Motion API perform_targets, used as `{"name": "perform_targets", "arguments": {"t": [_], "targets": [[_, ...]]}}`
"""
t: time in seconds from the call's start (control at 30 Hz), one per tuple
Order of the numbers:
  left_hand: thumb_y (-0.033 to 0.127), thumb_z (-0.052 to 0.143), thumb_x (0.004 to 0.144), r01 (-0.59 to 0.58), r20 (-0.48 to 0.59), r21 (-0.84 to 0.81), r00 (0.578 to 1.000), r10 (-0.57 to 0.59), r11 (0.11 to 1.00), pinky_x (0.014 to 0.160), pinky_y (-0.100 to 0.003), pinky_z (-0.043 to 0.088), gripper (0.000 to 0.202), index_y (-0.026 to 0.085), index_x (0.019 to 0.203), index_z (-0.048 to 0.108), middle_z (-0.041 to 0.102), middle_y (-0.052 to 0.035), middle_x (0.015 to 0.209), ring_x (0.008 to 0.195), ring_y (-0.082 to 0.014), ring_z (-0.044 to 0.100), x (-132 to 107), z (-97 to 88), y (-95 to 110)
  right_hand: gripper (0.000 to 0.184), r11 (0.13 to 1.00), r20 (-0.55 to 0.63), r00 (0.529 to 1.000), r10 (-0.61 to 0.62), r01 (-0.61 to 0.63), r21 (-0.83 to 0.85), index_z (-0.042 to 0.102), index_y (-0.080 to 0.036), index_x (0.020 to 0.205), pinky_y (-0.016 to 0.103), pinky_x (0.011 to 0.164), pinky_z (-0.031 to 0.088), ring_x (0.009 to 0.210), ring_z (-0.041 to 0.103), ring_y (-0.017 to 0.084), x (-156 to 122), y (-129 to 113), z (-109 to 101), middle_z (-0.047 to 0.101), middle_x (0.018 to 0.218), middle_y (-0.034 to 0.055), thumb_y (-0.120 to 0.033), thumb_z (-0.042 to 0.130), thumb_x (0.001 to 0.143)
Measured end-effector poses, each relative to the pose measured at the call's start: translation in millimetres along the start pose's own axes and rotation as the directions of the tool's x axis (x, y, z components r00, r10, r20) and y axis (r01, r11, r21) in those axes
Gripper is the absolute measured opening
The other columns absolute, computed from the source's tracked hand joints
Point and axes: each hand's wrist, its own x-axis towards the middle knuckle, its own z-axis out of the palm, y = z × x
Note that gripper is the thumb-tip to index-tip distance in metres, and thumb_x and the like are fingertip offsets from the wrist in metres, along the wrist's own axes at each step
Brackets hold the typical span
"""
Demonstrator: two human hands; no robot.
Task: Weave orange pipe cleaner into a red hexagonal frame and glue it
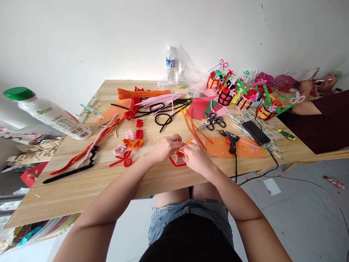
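My left hand (166, 146) and my right hand (195, 156) meet over the front edge of the wooden table (81, 182). Both pinch an orange pipe cleaner (180, 153) that is being bent between the fingers. A red pipe-cleaner loop (176, 163) hangs just under my hands. Long orange pipe cleaners (195, 131) lie just beyond my right hand. Small folded pieces in pink, red and orange (132, 140) and a red bow shape (124, 159) lie left of my left hand.
A glue gun (231, 140) lies on orange foam (245, 150) to the right, with scissors (212, 121) and a phone (255, 131) behind. Pipe-cleaner bundles (152, 96), a water bottle (170, 64) and finished flower baskets (245, 96) sit farther back. Another person's arm (313, 105) rests at the right.
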Motion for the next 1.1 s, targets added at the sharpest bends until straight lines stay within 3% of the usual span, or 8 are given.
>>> {"name": "perform_targets", "arguments": {"t": [0.13,0.33,0.73,0.93,1.1], "targets": [[0.024,0.044,0.092,-0.007,0.009,0.025,1.000,0.007,1.000,0.070,-0.023,0.046,0.025,0.019,0.096,0.069,0.065,-0.0080,0.097,0.080,-0.0146,0.065,1,-0.4,0,0.014,0.999,-0.012,1.000,-0.001,0.002,0.036,0.070,-0.013,0.075,0.034,0.077,0.047,0.092,0.051,0.026,0,0,1,0.064,0.074,0.0120,-0.008,0.059,0.081],[0.028,0.043,0.093,0.079,-0.049,0.069,0.996,-0.076,0.994,0.065,-0.023,0.045,0.026,0.018,0.093,0.068,0.067,-0.0059,0.088,0.073,-0.0139,0.064,2,3.1,0,0.013,0.999,-0.037,0.999,-0.022,0.023,0.032,0.072,-0.012,0.077,0.036,0.079,0.046,0.090,0.050,0.026,1,-3,0,0.066,0.076,0.0130,-0.018,0.062,0.084],[0.022,0.043,0.091,0.093,-0.050,0.092,0.995,-0.089,0.991,0.062,-0.023,0.046,0.025,0.019,0.098,0.067,0.063,-0.0076,0.099,0.071,-0.0129,0.063,1,5.3,0,0.018,0.998,-0.017,0.999,-0.033,0.034,0.057,0.070,-0.014,0.071,0.032,0.083,0.046,0.095,0.050,0.024,1,-4,-3,0.066,0.079,0.0107,-0.008,0.058,0.082],[0.015,0.045,0.088,0.080,-0.058,0.045,0.995,-0.077,0.996,0.065,-0.023,0.046,0.027,0.019,0.099,0.069,0.065,-0.0068,0.103,0.076,-0.0133,0.065,0,4.4,-2,0.020,0.993,-0.130,0.991,-0.011,0.027,0.119,0.068,-0.015,0.073,0.033,0.083,0.048,0.097,0.050,0.023,-5,1,0,0.065,0.076,0.0098,-0.004,0.054,0.082],[0.018,0.046,0.089,0.087,-0.088,-0.014,0.992,-0.088,0.996,0.067,-0.021,0.046,0.025,0.020,0.096,0.070,0.066,-0.0062,0.100,0.078,-0.0127,0.065,1,5.2,-3,0.023,0.997,-0.235,0.972,-0.009,0.026,0.067,0.066,-0.017,0.071,0.034,0.079,0.048,0.089,0.051,0.022,-9,-3,7,0.064,0.074,0.0088,-0.006,0.051,0.084]]}}
